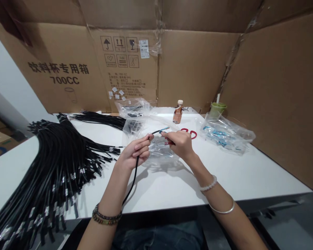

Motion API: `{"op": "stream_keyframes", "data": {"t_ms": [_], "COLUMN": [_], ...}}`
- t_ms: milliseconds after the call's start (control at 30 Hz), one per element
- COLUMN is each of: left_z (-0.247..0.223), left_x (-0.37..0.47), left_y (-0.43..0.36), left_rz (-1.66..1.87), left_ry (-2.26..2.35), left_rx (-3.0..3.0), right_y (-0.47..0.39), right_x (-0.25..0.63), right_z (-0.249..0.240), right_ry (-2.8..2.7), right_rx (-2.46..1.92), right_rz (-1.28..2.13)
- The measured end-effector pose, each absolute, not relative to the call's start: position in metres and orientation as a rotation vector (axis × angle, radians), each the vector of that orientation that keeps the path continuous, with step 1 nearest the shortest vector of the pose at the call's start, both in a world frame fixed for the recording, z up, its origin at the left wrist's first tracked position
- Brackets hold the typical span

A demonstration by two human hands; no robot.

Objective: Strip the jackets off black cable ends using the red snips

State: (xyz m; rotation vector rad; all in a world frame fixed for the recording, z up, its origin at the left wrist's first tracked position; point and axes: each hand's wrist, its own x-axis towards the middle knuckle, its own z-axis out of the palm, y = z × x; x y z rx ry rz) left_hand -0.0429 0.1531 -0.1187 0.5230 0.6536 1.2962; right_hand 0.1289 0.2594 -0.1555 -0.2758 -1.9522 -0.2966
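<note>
A black cable (136, 170) runs up from the table's front edge through my left hand (137, 151), whose fingers are wrapped round it. Its tip, with thin blue and light wires (165, 129) bared, points right toward my right hand (181, 143). That hand is closed, thumb and finger pinched by a small blue piece near the bared wires. Something with a red part (169, 143) shows under its fingers; how it is held is partly hidden. Behind and beneath both hands lies a clear plastic bag (159, 152).
A large bundle of black cables (59, 152) covers the left side; more cables (101, 119) lie behind. A small bottle (177, 111), red loops (191, 134), a green cup (217, 110) and a bag of blue pieces (221, 135) are farther back and right. Cardboard walls (198, 66) enclose the white table (224, 173).
</note>
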Motion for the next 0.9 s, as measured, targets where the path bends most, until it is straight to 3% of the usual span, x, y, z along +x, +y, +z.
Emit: {"op": "stream_keyframes", "data": {"t_ms": [333, 633, 800, 900], "left_z": [-0.112, -0.124, -0.121, -0.113], "left_x": [-0.034, -0.025, -0.009, -0.003], "left_y": [0.136, 0.086, 0.063, 0.056], "left_rz": [1.259, 1.309, 1.922, 2.055], "left_ry": [0.506, 0.66, 1.344, 1.844], "left_rx": [0.532, 0.925, 1.552, 2.078], "right_y": [0.249, 0.178, 0.156, 0.15], "right_x": [0.132, 0.136, 0.133, 0.13], "right_z": [-0.145, -0.102, -0.083, -0.077], "right_ry": [-1.741, -1.698, -1.788, -1.804], "right_rx": [-0.074, 0.089, 0.137, 0.123], "right_rz": [-0.41, -0.074, 0.147, 0.19]}}
